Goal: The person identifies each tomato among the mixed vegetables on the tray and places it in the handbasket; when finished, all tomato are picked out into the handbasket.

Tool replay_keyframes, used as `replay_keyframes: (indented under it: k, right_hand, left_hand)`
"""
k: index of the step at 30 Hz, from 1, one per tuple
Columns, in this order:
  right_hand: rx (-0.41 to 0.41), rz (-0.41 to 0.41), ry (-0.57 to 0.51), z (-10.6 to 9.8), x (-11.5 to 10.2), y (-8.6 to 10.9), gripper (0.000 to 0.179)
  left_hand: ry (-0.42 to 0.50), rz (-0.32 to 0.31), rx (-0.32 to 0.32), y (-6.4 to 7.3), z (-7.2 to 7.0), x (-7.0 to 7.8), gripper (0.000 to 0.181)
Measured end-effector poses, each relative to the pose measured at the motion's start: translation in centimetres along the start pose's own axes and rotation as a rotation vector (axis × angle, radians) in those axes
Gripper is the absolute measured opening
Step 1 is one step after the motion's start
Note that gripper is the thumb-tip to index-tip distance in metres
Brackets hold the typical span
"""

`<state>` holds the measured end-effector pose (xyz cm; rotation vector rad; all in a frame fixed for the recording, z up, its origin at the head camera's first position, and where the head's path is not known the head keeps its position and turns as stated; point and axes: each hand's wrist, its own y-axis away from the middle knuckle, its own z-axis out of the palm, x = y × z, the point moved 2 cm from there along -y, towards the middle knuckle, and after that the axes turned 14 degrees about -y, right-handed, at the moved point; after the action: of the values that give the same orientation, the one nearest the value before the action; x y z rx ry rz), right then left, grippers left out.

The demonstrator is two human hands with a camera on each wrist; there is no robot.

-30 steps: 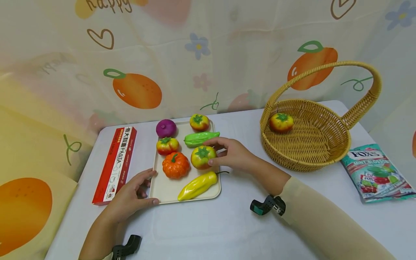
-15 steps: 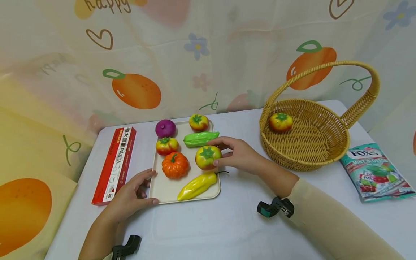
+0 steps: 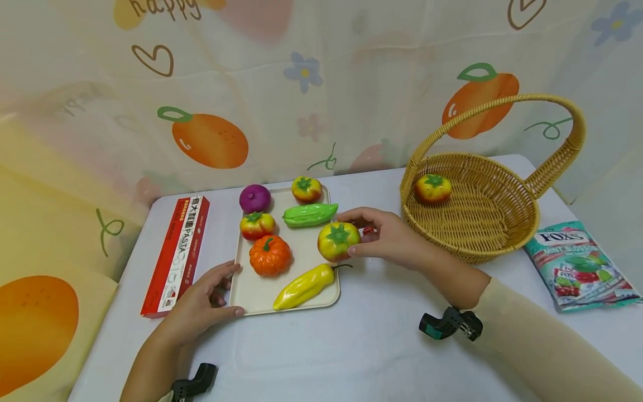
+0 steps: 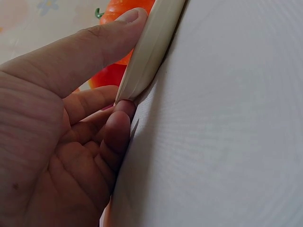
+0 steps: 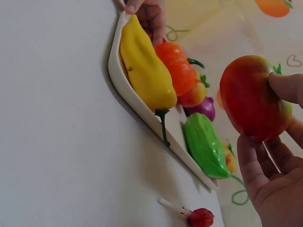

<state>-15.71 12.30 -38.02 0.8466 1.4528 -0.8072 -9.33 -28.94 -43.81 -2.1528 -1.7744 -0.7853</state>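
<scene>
My right hand (image 3: 387,237) grips a red-and-yellow tomato (image 3: 337,241) between thumb and fingers, over the right edge of the cream tray (image 3: 256,304). In the right wrist view this tomato (image 5: 251,97) is held up off the tray. My left hand (image 3: 203,301) pinches the tray's near left corner; in the left wrist view its thumb lies over the tray rim (image 4: 154,52), fingertips against the outer side. On the tray are an orange pumpkin (image 3: 270,255), a yellow pepper (image 3: 303,287), a green ridged vegetable (image 3: 310,215), a purple onion (image 3: 255,199) and two tomatoes (image 3: 257,225).
A wicker basket (image 3: 472,257) with a tall handle stands at the right, one tomato (image 3: 433,188) inside. Beyond it lies a candy bag (image 3: 582,268). A red pasta box (image 3: 176,257) lies left of the tray. A red lollipop (image 5: 200,217) lies beside the tray, mostly hidden behind my right hand in the head view.
My right hand has moved right with the tomato, from above the tray's inside to its right edge. The left hand and the tray stay in place.
</scene>
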Motion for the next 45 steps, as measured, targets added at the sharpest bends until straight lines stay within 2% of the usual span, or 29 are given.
replay_keyframes:
  k: [8,16,24,36,45]
  right_hand:
    - [-0.001,-0.005,-0.014,-0.9,-0.6,0.9,0.061]
    - [-0.009,-0.034,0.026,-1.8,-1.1,1.7,0.063]
    - [-0.003,-0.056,0.063,-3.1,-1.6,3.0,0.062]
    - [0.050,-0.011,0.105,-5.6,-2.0,5.3,0.060]
    - [0.100,0.012,0.076,-7.4,-2.6,6.6,0.057]
  left_hand:
    - [0.010,-0.001,0.008,0.2,0.1,0.1,0.092]
    - [0.000,0.006,0.017,0.1,0.1,-0.3,0.093]
    - [-0.013,-0.006,0.008,0.0,0.1,0.0,0.092]
    - [-0.002,-0.012,0.012,0.1,0.1,0.1,0.093]
    - [-0.001,-0.016,0.003,0.1,0.2,0.2,0.093]
